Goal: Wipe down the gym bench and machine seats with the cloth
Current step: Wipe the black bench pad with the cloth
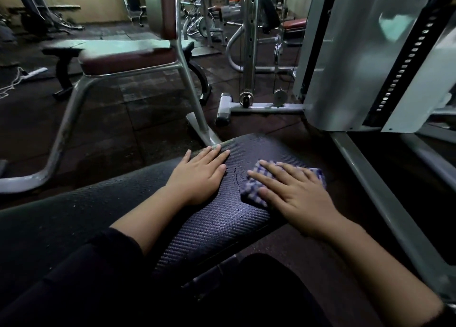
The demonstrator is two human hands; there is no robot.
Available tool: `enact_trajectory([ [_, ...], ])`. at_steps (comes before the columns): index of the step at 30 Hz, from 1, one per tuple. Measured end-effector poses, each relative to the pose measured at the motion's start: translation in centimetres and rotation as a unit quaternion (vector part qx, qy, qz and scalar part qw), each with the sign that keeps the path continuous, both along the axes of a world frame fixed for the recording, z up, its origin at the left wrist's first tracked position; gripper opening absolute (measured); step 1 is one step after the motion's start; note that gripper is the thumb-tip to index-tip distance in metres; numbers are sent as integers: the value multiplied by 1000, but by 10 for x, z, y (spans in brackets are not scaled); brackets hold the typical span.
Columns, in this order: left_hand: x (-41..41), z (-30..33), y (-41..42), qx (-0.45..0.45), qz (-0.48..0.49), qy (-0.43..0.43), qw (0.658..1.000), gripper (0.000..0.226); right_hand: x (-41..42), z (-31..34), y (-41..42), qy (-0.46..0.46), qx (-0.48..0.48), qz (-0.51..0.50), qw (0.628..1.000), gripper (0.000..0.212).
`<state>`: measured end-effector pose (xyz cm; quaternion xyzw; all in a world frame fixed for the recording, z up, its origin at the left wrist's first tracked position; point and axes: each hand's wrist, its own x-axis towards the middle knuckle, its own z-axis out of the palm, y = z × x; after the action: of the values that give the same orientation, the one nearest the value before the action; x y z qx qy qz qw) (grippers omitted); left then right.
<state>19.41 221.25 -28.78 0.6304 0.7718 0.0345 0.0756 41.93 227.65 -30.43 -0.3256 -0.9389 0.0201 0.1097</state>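
The right hand (293,191) is pressing the checked cloth (254,193) flat-fingered onto the dark padded counter (217,223); the left hand (199,173) is resting flat beside it.

A single head-worn wide-angle view looks forward and steeply down from close above the black textured worktop (217,223), which fills the lower middle. Beyond the worktop the view reaches across the gym floor (138,109) toward distant machines.
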Motion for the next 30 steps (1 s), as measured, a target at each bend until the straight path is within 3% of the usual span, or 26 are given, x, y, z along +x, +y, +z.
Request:
enact_trajectory([
  [7, 2, 0, -1, 8, 4, 0, 1000, 50, -3, 9, 75, -4, -112, -44, 993, 38],
  [12, 3, -1, -1, 9, 4, -2, 1000, 50, -48, 10, 49, -74, -51, -49, 995, 52],
  [15, 2, -1, -2, 16, 2, -3, 1000, 50, -23, 4, 7, -34, 14, 12, 999, 77],
  [20, 2, -1, -3, 17, 1, -8, 1000, 50, 28, -3, 39, 25, -47, 13, 999, 60],
  [24, 2, 0, -1, 18, 1, -8, 1000, 50, 0, 6, 79, 19, -111, -25, 993, 44],
  [28, 2, 0, -1, 19, 3, -8, 1000, 50, -42, 12, 55, -66, -50, -23, 996, 49],
  [30, 1, -1, -1, 25, 4, -11, 1000, 51, -37, 11, 24, -57, -15, 23, 998, 64],
])
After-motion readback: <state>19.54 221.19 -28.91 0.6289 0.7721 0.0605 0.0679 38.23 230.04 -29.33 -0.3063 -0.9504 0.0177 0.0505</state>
